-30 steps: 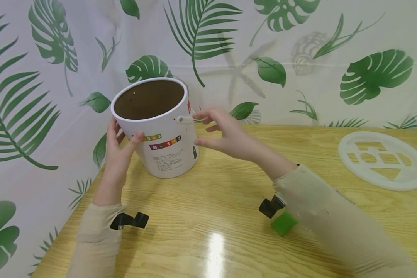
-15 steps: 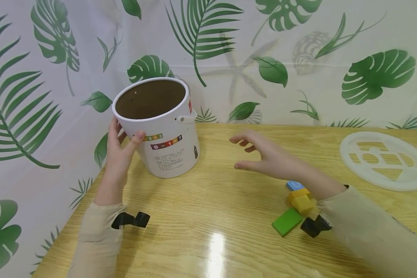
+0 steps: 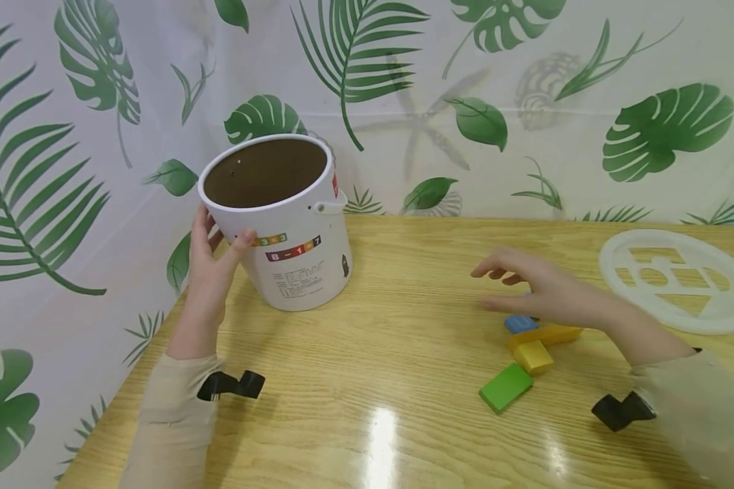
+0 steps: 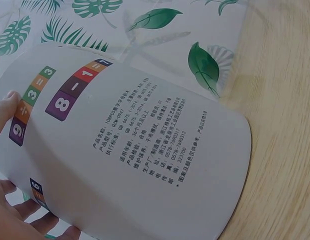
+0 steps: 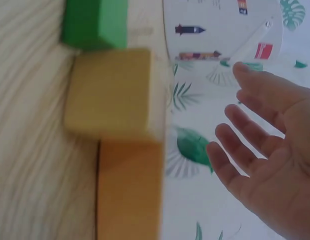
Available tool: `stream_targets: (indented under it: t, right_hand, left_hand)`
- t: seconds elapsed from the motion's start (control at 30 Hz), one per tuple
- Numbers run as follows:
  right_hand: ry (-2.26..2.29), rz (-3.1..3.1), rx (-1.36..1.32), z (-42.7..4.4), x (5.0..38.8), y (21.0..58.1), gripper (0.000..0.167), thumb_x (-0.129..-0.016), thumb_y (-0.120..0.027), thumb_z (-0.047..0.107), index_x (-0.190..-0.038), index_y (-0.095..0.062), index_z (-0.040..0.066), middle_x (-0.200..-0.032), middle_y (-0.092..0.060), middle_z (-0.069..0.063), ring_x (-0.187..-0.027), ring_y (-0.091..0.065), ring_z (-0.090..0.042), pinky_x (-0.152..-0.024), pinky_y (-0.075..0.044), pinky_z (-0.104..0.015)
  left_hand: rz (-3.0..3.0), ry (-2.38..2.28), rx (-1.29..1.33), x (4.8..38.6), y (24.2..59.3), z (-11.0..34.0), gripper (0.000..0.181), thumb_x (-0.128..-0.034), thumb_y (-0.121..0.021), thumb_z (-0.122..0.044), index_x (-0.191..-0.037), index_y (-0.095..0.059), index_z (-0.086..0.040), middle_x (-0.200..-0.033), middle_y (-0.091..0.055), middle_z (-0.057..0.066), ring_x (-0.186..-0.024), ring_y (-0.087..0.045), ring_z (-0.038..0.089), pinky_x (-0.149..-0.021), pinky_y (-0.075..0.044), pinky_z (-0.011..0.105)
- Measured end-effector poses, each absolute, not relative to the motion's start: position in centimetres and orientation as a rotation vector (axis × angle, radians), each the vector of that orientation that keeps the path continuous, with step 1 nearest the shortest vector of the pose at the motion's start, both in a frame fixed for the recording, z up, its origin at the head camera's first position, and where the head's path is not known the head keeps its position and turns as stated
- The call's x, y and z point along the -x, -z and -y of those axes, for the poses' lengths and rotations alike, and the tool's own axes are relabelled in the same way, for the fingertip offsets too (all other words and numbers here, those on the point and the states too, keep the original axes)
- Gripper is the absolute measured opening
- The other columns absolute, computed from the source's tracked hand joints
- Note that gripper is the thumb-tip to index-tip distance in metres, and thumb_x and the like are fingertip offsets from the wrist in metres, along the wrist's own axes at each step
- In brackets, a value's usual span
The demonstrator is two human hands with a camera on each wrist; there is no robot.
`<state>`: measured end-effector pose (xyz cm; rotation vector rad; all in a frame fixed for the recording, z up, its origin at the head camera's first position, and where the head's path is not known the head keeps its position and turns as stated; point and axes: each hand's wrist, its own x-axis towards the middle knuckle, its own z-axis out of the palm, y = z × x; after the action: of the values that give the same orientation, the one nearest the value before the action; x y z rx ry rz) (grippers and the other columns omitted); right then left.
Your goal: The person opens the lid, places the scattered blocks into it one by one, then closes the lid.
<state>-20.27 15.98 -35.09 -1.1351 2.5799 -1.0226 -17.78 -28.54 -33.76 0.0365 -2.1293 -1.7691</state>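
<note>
From where I stand, the left hand (image 3: 211, 275) grips the white bucket (image 3: 269, 227), thumb on the near side and fingers round its left flank, so the bucket sits just to that hand's right, mouth upward. The right hand (image 3: 544, 288) holds nothing, its fingers loosely bent over a cluster on the counter (image 3: 404, 339): a blue block (image 3: 520, 324) and an orange block (image 3: 553, 334) just under it, then a yellow block (image 3: 533, 358) and a green block (image 3: 506, 388) nearer the person.

To my mind the crowding is the risk. With the pieces so close, a grab at one could knock its neighbour. The bucket worries me too: steadied from one side only, it might slide or rock if that thumb slackened. Whether its base lies flat I can't tell. The white disc (image 3: 728, 309), to the right hand's right, could catch the forearm on a wide swing.
</note>
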Motion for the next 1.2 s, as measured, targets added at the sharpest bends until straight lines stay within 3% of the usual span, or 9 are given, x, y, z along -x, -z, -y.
stream_targets:
  t: [0.47,1.2]
  right_hand:
    - [0.912,-2.62,1.011,-21.1,21.7,37.7,0.034,-0.088,-0.07,0.014,-0.12,-0.061,0.01,-0.117,-0.058,-0.003,-0.105,-0.054,-0.024,-0.087,-0.051,-0.039]
    - [0.8,-2.604,1.043,-21.5,22.0,38.5,0.029,-0.083,-0.073,0.005,-0.111,-0.067,0.011,-0.11,-0.061,0.0,-0.093,-0.058,-0.015,-0.076,-0.053,-0.028]
  left_hand:
    - [2.128,1.76,-0.025,17.9,33.7,28.5,0.089,-0.0855,-0.071,-0.036,-0.153,-0.012,-0.032,-0.155,-0.016,-0.001,-0.138,-0.02,0.027,-0.11,-0.023,0.053]
    - [2.145,1.755,-0.057,17.6,33.7,28.5,0.09,-0.0853,-0.071,-0.038,-0.153,-0.011,-0.034,-0.156,-0.015,-0.003,-0.139,-0.02,0.026,-0.11,-0.023,0.052]
